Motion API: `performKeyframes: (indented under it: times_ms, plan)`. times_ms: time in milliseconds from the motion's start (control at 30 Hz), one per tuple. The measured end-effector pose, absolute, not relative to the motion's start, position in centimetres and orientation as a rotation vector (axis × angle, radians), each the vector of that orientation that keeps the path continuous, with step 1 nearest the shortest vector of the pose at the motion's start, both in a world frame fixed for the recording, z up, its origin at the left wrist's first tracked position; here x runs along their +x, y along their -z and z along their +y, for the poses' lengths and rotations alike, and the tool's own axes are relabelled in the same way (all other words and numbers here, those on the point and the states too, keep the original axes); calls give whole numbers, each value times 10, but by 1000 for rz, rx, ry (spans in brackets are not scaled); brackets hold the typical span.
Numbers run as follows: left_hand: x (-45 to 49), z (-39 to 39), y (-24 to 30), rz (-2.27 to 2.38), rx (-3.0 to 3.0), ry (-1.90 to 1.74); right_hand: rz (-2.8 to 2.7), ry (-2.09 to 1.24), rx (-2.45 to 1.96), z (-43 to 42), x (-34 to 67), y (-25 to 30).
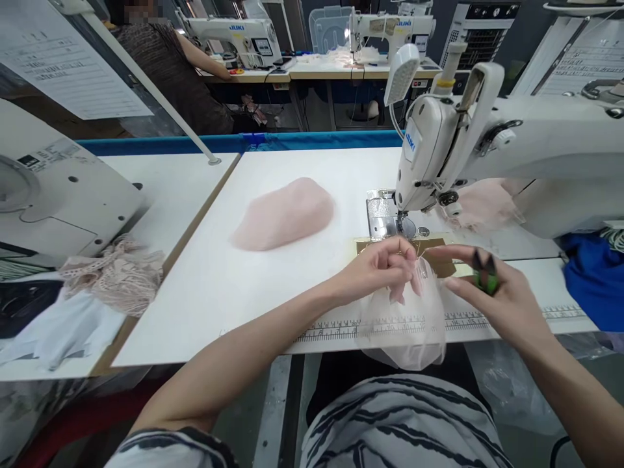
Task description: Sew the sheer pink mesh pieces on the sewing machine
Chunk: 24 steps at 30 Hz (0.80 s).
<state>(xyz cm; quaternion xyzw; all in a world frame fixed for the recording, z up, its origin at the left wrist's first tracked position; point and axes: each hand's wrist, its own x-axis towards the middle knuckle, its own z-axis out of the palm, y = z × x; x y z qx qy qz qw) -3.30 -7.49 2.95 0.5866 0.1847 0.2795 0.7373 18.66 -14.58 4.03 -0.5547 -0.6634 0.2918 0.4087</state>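
My left hand [385, 270] pinches the top of a sheer pale pink tulle piece [407, 322] that hangs over the table's front edge, across the printed ruler. My right hand [487, 292] is closed around a small green-handled thread snipper [485, 273], its fingertips close to the same fabric. Both hands sit just in front of the needle and presser foot [402, 224] of a white sewing machine [487, 143]. A brown cardboard guide [439, 250] is taped on the table beside the needle plate.
A pile of pink tulle [285, 214] lies mid-table. More pink fabric [482, 205] sits behind the machine arm. Lace and white cloth [107, 279] lie on the left table. Blue cloth [592, 286] hangs at right. Another person [170, 65] sits at a far machine.
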Motion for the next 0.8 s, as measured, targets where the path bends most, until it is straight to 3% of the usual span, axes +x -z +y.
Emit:
performKeyframes:
  times_ms: [167, 567, 800]
  plan:
    - [-34, -74, -32, 473, 1273, -639, -1594, -944, -1371, -132, 169, -38]
    - [-31, -73, -26, 611, 1328, -627, -1457, -885, -1351, -146, 161, -20]
    - [-30, -74, -30, 724, 1358, -619, -1737, -548, -1324, -147, 169, -19]
